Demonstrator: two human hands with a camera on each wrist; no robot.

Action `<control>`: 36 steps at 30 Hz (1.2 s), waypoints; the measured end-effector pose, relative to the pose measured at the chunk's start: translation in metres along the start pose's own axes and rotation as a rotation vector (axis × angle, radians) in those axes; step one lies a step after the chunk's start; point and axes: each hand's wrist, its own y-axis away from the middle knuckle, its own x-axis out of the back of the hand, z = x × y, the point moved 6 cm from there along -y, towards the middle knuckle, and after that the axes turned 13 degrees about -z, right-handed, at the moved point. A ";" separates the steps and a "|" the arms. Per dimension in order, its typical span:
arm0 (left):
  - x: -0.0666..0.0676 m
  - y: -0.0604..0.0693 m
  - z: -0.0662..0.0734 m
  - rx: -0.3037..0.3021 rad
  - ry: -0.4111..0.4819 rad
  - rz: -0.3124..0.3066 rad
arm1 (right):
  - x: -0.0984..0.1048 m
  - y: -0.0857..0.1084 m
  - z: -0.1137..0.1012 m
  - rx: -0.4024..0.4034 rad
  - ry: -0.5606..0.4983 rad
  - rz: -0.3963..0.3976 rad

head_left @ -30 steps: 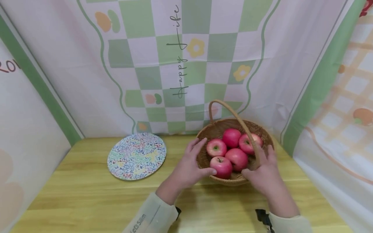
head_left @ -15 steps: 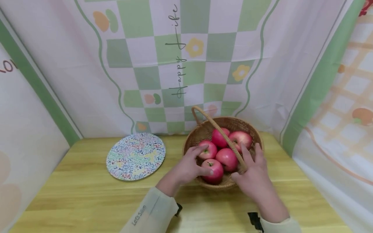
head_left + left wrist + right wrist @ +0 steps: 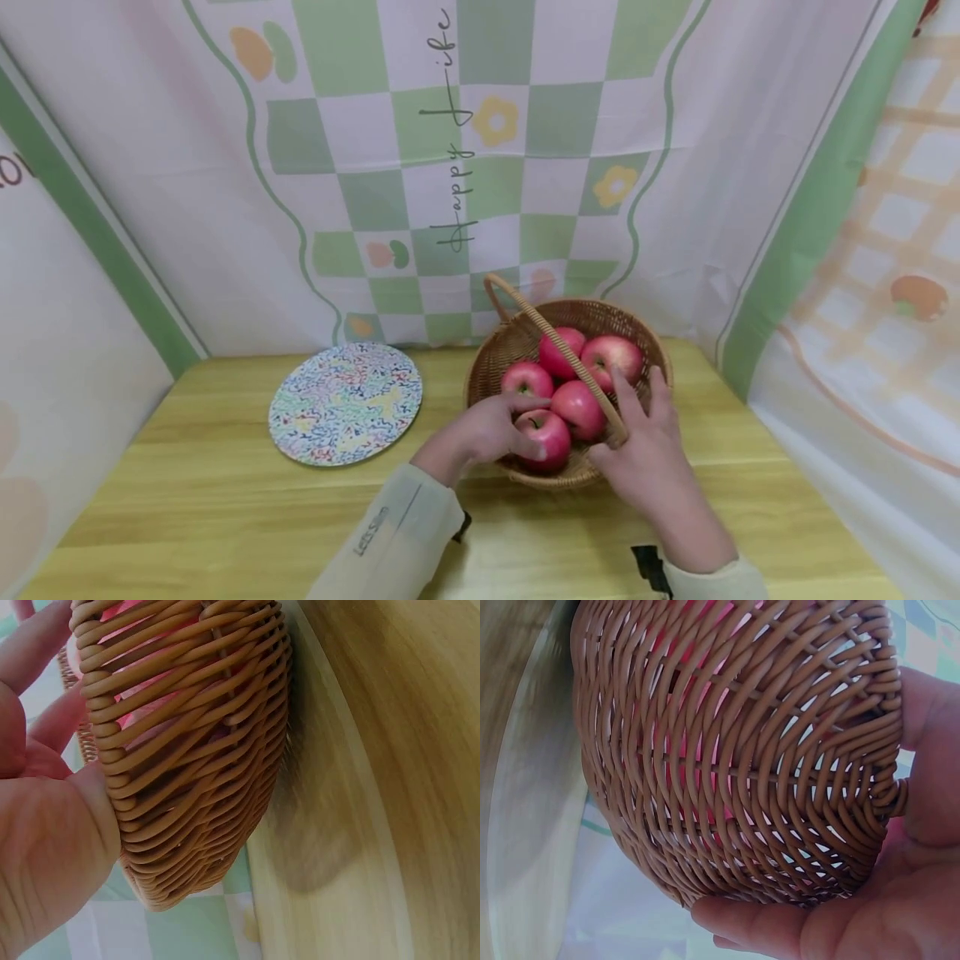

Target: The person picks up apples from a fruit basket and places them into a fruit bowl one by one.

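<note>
Only the head view looks down into the wicker basket [image 3: 600,313], where 5 apples sit together on the worktop's [image 3: 225,500] far right, and only it shows the round patterned disc [image 3: 345,404] to the left. The wrist views instead face the basket's outer weave, with red patches behind its gaps; the right one alone shows fingers laid along that wall.

The left hand's grip [image 3: 480,429] is narrowed around the front apple [image 3: 552,435], thumb on its near side. The right hand's grip [image 3: 648,458] is spread at the basket's right rim, its fingers fairly straight.

The front apple is glossy pinkish red, its dark stem upward. The right rear apple [image 3: 615,357] is paler, with a yellowish cheek. The arched handle [image 3: 573,362] leans left.

The left fingers hide parts of 2 apples. Exactly where the right thumb touches is hard to make out. Each wrist view cuts off its hand.
</note>
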 end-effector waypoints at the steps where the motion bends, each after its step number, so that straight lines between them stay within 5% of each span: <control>1: 0.000 -0.001 0.000 0.010 0.002 -0.002 | 0.000 0.000 0.000 0.001 0.000 0.001; 23: -0.011 -0.009 -0.001 0.028 -0.064 -0.046 | 0.000 0.001 -0.002 0.004 0.029 -0.001; 36: -0.017 -0.010 0.001 -0.083 -0.185 -0.153 | 0.000 0.000 -0.002 0.023 0.045 -0.009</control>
